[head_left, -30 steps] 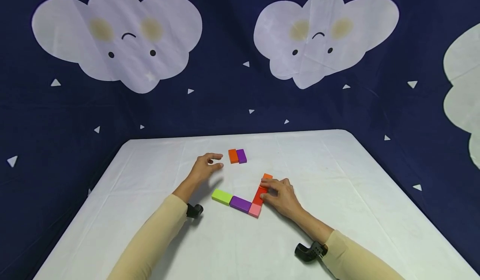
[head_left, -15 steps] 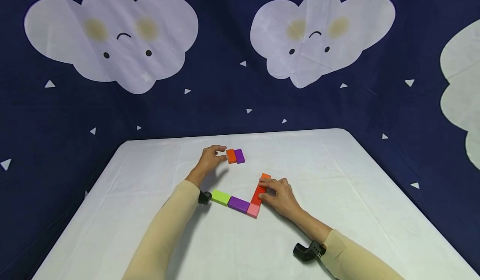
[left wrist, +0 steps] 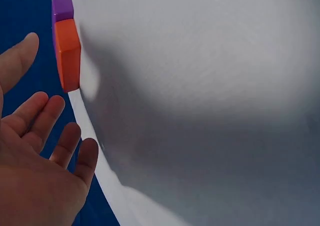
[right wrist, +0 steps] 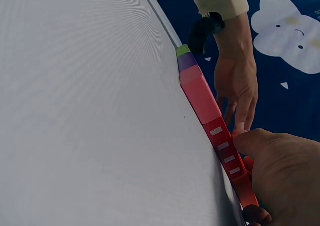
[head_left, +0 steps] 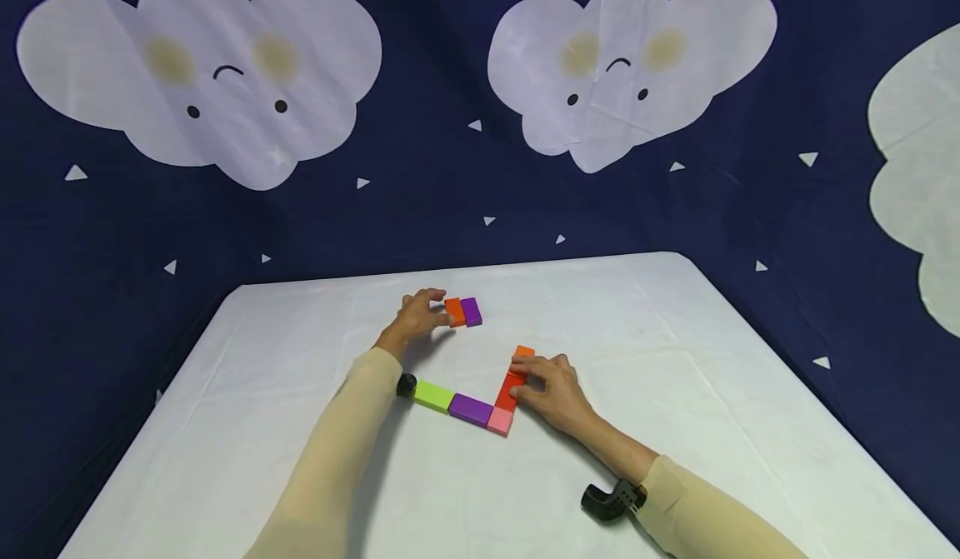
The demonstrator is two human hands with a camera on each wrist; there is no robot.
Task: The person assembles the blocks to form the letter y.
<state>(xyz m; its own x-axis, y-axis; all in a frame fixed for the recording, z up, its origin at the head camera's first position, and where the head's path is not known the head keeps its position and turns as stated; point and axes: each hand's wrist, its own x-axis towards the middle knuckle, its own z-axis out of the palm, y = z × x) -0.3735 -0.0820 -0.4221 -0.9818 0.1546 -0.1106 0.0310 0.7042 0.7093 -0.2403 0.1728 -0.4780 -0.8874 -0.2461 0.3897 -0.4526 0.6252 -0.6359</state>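
Observation:
With thumb and fingers spread apart, my left hand [head_left: 417, 317] reaches the left side of an orange block [head_left: 454, 312], which lies against a purple block [head_left: 472, 311]. In the left wrist view the fingers are apart from that orange block [left wrist: 68, 55]. My right hand [head_left: 558, 394] pinches a red block [head_left: 508, 392], thumb at its side and index finger near its far end. Beyond the red block sits another orange block [head_left: 525, 351]. A pink block [head_left: 500, 421], a long purple block [head_left: 470, 410] and a lime green block [head_left: 432, 396] continue the bent row.
The blocks lie on a white-covered table [head_left: 637, 309]. A dark blue cloth with clouds [head_left: 435, 67] hangs behind its far edge. Black wrist cameras [head_left: 613, 502] are worn on both arms; the left one overlaps the green block's end in the head view.
My left hand has moved right and away from me, up to the separate orange block. The right hand stays at the red block. The head view has shifted slightly.

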